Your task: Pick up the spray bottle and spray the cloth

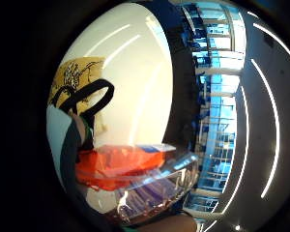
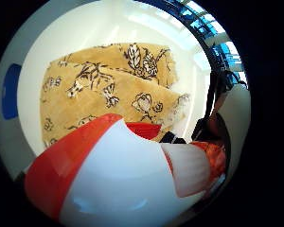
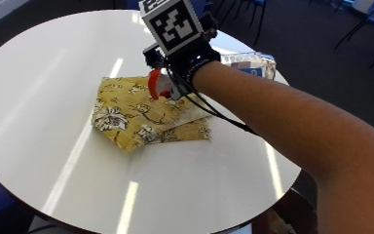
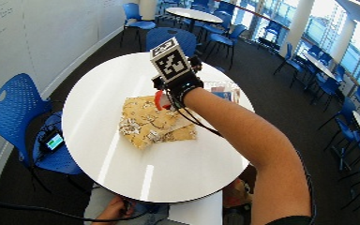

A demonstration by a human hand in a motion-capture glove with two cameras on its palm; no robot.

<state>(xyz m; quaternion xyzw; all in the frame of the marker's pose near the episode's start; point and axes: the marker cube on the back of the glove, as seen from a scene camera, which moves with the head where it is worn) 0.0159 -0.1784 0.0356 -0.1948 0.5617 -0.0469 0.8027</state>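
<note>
We see the gloved right hand [image 3: 180,63] raised over the round white tabletop [image 3: 44,73], its fingers curled round a spray bottle [image 3: 159,85]. Most of the bottle is hidden behind the hand in the outside view; only the orange trigger and a bit of white head show below the glove. In the thumb side palm view the white and orange head [image 2: 123,175] fills the near part of the picture, so we can't make out the body there. The little finger side palm view shows an orange part [image 1: 118,164] and clear plastic with a bluish label [image 1: 154,188], cut off at the edge. The nozzle tip itself is hard to make out.

The bottle is off the tabletop, held just above the cloth [image 3: 145,114]. From what shows, its head faces down toward the cloth; we can't tell the long axis exactly.

The cloth is mustard yellow with a white and black flower print, folded, lying flat near the middle of the tabletop. A clear packet [image 3: 252,63] with a blue label sits by the tabletop's far rim, partly hidden by the forearm.
</note>
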